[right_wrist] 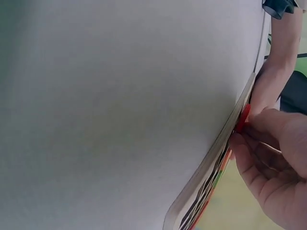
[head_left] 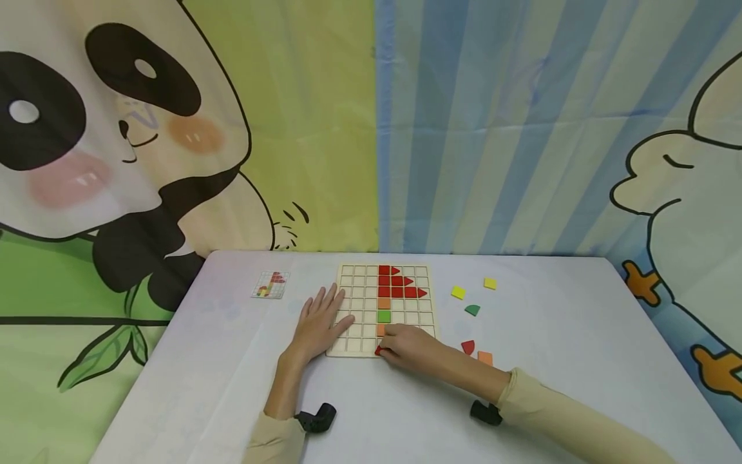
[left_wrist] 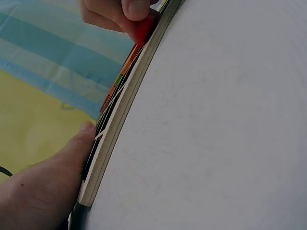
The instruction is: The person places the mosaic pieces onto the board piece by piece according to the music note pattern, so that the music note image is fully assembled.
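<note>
A wooden grid board (head_left: 353, 335) lies on the table, with red pieces (head_left: 400, 281) in rows at its upper right. Below them, one column holds an orange square (head_left: 384, 303), a green square (head_left: 384, 316) and another orange square (head_left: 380, 330). My left hand (head_left: 317, 322) rests on the board's left edge, fingers straight. With thumb and fingers my right hand (head_left: 414, 348) pinches a small red piece (left_wrist: 145, 29) at the board's near edge, under that column. The fingers partly cover this piece, so its full shape is hidden.
A small pattern card (head_left: 270, 284) lies left of the board. To the right are yellow squares (head_left: 458, 292), a green quarter-round piece (head_left: 472, 310), a red piece (head_left: 468, 347) and an orange square (head_left: 485, 357). A printed curtain (head_left: 464, 129) hangs behind the table.
</note>
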Motion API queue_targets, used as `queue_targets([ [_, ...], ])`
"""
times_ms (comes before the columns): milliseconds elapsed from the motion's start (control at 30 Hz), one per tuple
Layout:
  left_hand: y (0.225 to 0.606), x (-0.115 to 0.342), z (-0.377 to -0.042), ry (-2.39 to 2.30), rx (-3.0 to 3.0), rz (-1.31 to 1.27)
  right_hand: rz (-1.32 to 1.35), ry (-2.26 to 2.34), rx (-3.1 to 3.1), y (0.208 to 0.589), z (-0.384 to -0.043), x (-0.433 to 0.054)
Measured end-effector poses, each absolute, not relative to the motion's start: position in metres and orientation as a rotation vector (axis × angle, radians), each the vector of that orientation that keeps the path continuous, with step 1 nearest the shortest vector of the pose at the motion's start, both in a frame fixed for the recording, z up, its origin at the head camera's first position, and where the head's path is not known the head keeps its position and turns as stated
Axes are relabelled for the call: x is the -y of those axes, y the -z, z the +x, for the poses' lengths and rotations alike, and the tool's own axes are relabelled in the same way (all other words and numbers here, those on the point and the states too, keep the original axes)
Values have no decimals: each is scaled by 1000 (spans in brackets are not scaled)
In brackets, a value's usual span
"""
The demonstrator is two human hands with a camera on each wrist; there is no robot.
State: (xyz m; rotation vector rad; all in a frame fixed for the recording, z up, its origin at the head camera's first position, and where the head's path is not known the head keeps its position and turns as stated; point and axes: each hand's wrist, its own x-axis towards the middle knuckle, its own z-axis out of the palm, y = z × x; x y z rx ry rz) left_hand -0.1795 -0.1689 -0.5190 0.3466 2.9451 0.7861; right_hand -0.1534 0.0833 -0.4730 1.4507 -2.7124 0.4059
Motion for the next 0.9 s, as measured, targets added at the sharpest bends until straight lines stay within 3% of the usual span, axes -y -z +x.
queue_targets([
  [300, 516, 168, -179, -800, -2942, 345, 1497, -180, 2681, 469, -150, -82],
  [900, 518, 168, -179, -817, -2939, 347, 1581, -362, 2619, 474, -162, -93],
])
